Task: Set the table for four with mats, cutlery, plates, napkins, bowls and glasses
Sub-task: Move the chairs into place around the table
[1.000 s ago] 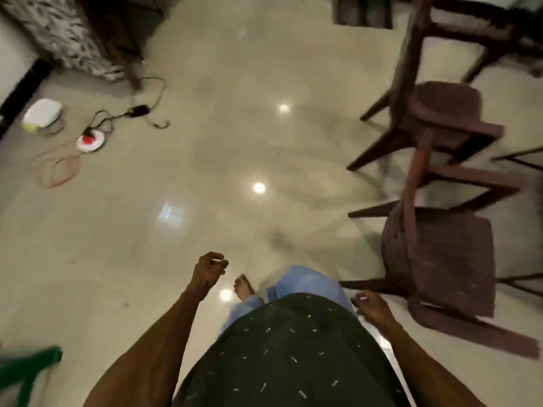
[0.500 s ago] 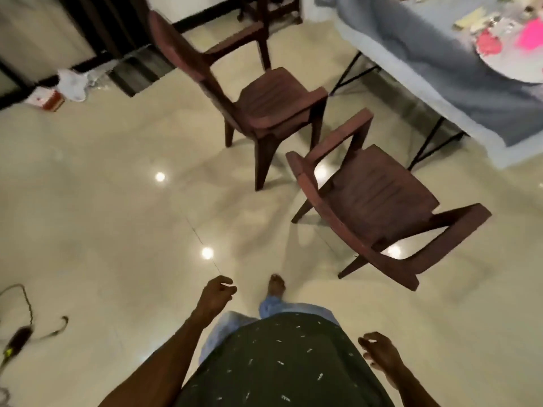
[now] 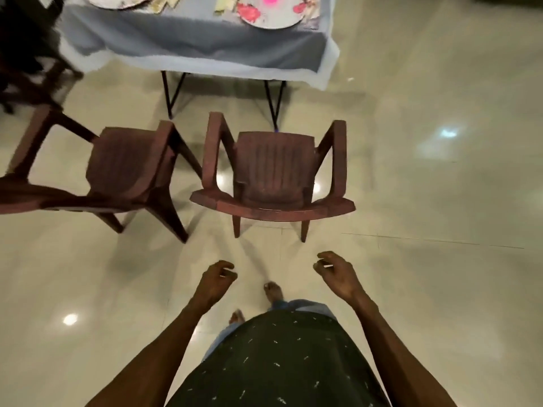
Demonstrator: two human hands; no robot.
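Both your hands, left point(image 3: 216, 282) and right point(image 3: 336, 274), hang empty, fingers loosely curled. The plates point(image 3: 270, 13), probably on mats, sit on the tabletop point(image 3: 191, 39) beyond the chair point(image 3: 273, 171); step around it.

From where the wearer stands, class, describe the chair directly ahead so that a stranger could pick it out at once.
Start at the table with the blue-grey cloth at the top of the view. Two dark brown plastic armchairs stand on the floor in front of it. The one meant is the right-hand chair, seen squarely from behind with its backrest toward the wearer; its neighbour, the left-hand chair, stands turned at an angle.
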